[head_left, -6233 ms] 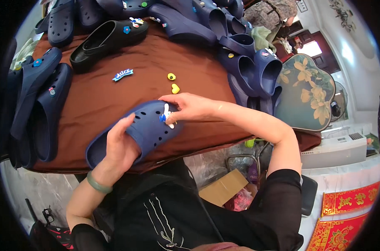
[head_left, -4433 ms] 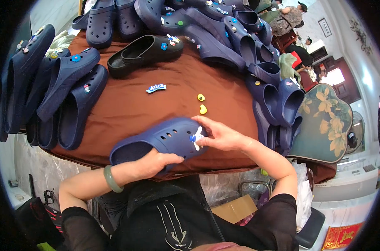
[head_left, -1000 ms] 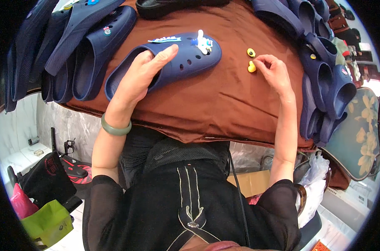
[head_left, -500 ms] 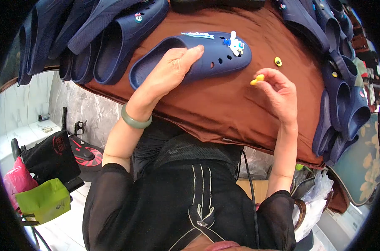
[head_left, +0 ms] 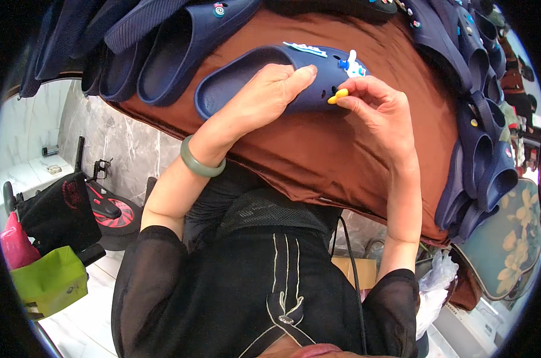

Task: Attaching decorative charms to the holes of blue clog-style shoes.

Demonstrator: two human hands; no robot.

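Observation:
A navy blue clog [head_left: 225,83] lies on the brown cloth, its toe pointing right. My left hand [head_left: 267,95] grips it from the near side, the thumb resting on the holed upper. A white-and-blue lettered charm [head_left: 305,49] sits on the upper, and a white long-eared character charm [head_left: 355,64] is near the toe. Between thumb and fingers, my right hand [head_left: 380,113] pinches a small yellow shoe charm [head_left: 338,96], right beside the clog's near-side holes. From this angle I cannot tell whether the charm touches a hole.
More navy clogs [head_left: 169,59] crowd the far left, and others [head_left: 476,155] line the table's right side. Brown cloth [head_left: 282,161] covers the table. A green bag [head_left: 50,283] and pink bag [head_left: 17,241] are at lower left. A black cable [head_left: 355,262] hangs beside me.
My right hand has moved left with the yellow charm, from above the cloth to the clog's side. A yellow-and-black round piece seen on the cloth before is now hidden. The left hand keeps its hold.

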